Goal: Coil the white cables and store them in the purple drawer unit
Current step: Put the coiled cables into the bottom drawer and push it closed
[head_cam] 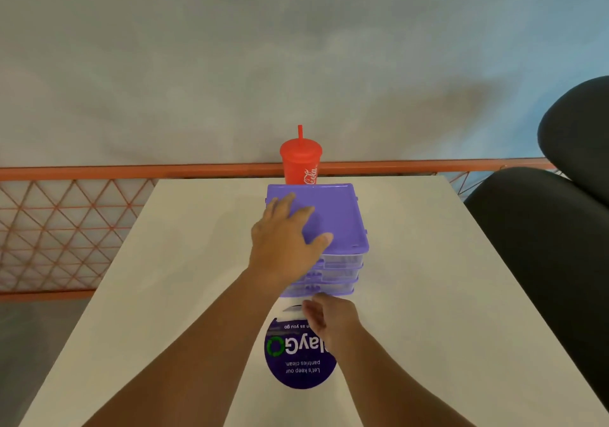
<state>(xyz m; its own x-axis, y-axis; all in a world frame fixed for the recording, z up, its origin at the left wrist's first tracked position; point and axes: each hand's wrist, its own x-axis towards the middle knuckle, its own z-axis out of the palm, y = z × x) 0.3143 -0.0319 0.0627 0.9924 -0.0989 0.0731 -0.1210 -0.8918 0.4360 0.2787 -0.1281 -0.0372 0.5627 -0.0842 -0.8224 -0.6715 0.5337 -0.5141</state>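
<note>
Left hand [283, 232] spread flat atop the purple drawer unit [336, 215], right hand [329, 318] curled at its lowest drawer [333, 290], grip unclear.

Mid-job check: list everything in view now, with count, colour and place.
table: one, white, under everything.
purple drawer unit: one, purple top, three clear drawers, table centre.
cup: one, red, lid and straw, behind the unit.
round sticker: one, purple, white print, on the table before the unit.
pale object: one, whitish, at the sticker's far edge; too unclear to name.
chair: one, black, right of the table.
railing: one, orange, meshed, beyond the table.
white cables: none plainly visible.
left hand: one, flat on the unit's top.
right hand: one, at the bottom drawer's front, fingers curled; hold unclear.
</note>
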